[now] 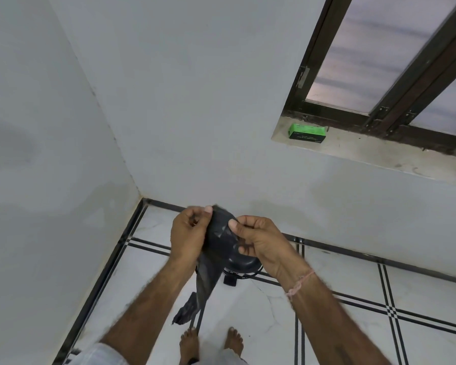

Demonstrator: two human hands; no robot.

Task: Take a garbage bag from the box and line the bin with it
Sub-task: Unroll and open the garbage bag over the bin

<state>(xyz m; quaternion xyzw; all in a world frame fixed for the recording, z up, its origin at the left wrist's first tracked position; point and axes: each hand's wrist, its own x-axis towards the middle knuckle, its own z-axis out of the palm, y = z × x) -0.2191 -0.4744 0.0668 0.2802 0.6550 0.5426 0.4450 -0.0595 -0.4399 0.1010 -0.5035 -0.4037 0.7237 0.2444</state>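
Left hand [187, 233] and right hand [261, 243] are both pinching the top of the black garbage bag [219, 241], thumbs pressing against curled fingers. The thin, crinkled plastic is hanging between my forearms in a limp, twisted tail. The bin [244, 263], rounded and glossy black, is sitting on the white tiled floor [340, 272], partly hidden behind my hands. The green rectangular box [308, 131] is lying on the rough, speckled window sill [379, 154].

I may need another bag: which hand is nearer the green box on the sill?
Right. The right hand is below and left of the green box; the left hand is farther left. Both hold the bag.
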